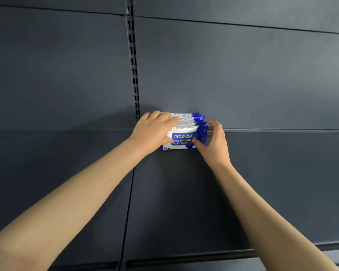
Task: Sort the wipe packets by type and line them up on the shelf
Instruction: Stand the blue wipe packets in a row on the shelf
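Observation:
Several blue-and-white alcohol wipe packets (pixel 184 132) stand upright in a row, one behind another, on the dark shelf (pixel 174 192) close to its back panel. The front packet (pixel 181 141) shows "75%" and "Alcohol Wipes". My left hand (pixel 155 132) lies over the left ends and tops of the packets, fingers curled on them. My right hand (pixel 213 141) is at the right end of the row, thumb on the front packet's lower right corner and fingers spread beside the blue packet ends.
The dark back panel (pixel 243 75) rises behind the row, with a slotted upright (pixel 134 65) just left of the packets. A seam (pixel 129 202) splits the shelf into two sections. The shelf's front edge (pixel 184 257) runs along the bottom of the view.

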`<state>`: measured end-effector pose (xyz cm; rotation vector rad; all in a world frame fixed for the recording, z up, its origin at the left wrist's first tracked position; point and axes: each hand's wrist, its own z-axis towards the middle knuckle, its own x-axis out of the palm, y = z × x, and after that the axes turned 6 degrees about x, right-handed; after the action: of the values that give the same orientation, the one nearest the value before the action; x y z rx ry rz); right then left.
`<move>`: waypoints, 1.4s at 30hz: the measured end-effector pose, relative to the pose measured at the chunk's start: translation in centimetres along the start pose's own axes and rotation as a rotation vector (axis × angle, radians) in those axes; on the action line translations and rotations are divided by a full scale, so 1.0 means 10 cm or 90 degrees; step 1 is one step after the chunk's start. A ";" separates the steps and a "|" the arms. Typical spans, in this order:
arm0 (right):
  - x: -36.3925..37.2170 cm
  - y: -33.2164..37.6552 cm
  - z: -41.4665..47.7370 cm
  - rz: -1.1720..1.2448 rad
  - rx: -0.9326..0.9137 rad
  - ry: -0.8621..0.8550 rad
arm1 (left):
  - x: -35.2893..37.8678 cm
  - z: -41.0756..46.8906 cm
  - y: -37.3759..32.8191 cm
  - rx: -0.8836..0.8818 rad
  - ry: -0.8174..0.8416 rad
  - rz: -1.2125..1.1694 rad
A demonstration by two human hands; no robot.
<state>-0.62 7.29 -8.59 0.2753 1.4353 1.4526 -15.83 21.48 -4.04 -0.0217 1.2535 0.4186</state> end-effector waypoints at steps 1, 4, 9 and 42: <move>-0.05 0.00 0.00 -0.009 0.002 0.004 | -0.04 0.01 -0.01 -0.019 0.017 -0.028; -0.28 0.01 0.03 -0.058 -0.009 0.016 | -0.21 0.07 -0.06 -0.051 0.041 -0.094; -0.97 0.09 0.01 -0.193 -0.031 0.015 | -0.43 0.27 -0.35 -0.066 0.060 -0.097; -5.79 -3.32 -3.88 -0.436 0.658 -0.069 | 0.36 0.85 -7.13 0.445 0.304 -0.237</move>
<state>11.93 -68.14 -19.01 0.4226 1.8382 0.0718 15.58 -41.26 -19.63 0.2492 1.7687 -0.3850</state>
